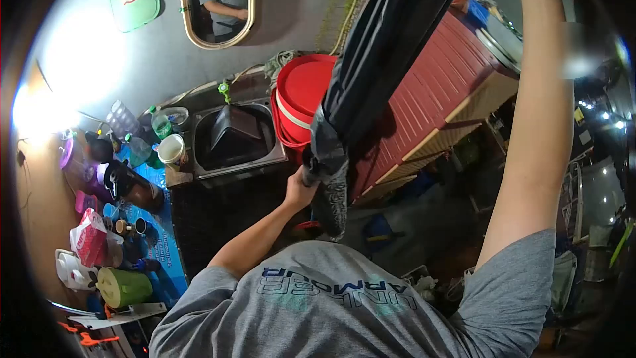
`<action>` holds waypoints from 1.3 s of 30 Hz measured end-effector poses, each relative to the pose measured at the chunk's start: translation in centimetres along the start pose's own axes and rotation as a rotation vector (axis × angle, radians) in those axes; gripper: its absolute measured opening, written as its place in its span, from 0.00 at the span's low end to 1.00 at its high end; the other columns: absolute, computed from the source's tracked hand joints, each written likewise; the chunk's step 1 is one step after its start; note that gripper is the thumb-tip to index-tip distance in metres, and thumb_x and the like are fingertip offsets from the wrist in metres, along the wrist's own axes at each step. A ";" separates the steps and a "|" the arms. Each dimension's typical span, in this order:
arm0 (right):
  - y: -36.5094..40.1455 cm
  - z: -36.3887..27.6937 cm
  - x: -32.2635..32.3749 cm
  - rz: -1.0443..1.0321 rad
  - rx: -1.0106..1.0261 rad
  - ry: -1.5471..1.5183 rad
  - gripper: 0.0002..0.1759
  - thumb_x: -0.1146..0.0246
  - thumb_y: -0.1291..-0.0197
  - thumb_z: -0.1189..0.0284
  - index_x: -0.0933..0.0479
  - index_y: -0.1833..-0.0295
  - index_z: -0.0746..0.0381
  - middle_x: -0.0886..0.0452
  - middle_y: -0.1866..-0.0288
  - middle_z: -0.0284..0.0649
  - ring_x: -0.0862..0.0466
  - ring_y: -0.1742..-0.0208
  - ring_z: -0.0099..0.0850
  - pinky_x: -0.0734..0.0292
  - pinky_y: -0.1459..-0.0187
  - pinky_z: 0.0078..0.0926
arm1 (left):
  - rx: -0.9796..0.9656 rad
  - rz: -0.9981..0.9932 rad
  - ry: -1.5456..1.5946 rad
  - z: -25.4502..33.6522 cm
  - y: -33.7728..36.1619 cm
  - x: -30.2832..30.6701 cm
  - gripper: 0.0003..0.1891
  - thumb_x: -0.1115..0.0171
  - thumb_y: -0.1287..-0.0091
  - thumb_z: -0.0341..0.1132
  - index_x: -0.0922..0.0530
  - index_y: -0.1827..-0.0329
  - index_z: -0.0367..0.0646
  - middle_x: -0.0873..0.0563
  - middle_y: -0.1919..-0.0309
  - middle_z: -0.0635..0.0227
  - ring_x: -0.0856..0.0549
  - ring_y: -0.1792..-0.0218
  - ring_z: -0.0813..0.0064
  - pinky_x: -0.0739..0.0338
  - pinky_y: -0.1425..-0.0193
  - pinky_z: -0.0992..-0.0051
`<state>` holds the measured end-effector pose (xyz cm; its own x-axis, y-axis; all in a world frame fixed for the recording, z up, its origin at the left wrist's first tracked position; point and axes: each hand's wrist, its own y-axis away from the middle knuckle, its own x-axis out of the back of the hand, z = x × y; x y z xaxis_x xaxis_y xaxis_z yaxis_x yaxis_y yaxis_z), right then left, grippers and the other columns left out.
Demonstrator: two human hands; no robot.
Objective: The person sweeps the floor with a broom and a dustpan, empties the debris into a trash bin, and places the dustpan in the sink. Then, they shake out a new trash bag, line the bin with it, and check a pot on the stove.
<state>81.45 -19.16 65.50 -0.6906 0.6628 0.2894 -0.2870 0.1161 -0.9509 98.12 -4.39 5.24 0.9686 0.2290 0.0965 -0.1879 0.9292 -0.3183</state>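
Observation:
A long black plastic bag, shiny and creased, stretches diagonally from my waist to the top edge of the view. Around its gathered lower end my left hand is closed, with the fingers partly hidden by the folds. A loose tail of the plastic hangs below that grip. My right arm is raised along the right side, and its hand lies beyond the top edge, so I cannot see what it holds. Behind the bag stands a red lidded bucket, partly covered by it.
A steel sink with a dark angular container in it lies ahead. Left of it, a counter carries a dark jug, bottles and a green canister. A red-topped cabinet stands to the right. A mirror hangs on the wall.

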 end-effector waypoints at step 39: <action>38.3 -16.3 -8.1 -0.492 -1.018 -0.492 0.13 0.31 0.42 0.74 0.17 0.51 0.64 0.14 0.52 0.45 0.14 0.49 0.37 0.20 0.48 0.29 | 0.012 -1.008 0.401 2.3 -15.6 12.3 0.21 0.31 0.52 0.20 0.19 0.51 0.35 0.12 0.56 0.63 0.16 0.55 0.74 0.23 0.47 0.73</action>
<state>86.85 -8.07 24.96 -0.8951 0.0620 0.4416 -0.0914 0.9438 -0.3177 112.56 -15.36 13.55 0.6607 -0.7506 -0.0072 0.7245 0.6402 -0.2556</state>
